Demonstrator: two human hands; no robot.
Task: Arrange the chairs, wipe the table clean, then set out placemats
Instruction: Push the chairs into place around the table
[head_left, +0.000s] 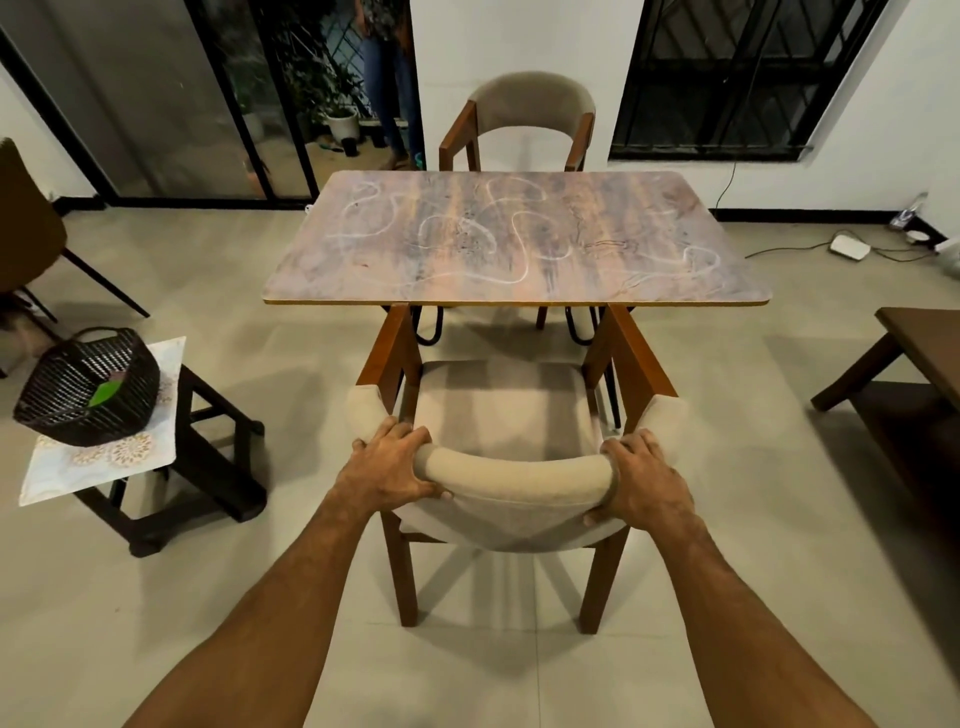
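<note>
Both hands, left (390, 464) and right (643, 480), grip the near chair's backrest (511, 470), table (514, 239) just ahead, stool (208, 447) left

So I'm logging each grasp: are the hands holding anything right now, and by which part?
Both hands, left and right, grip the near chair by its padded backrest, one at each end.

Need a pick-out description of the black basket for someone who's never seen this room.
Start at the table with white squiggles on its top. Left of the near chair stands a dark low stool covered by a pale patterned mat. The black woven basket sits tilted on that mat, the only openwork container around, with something green inside.
</note>
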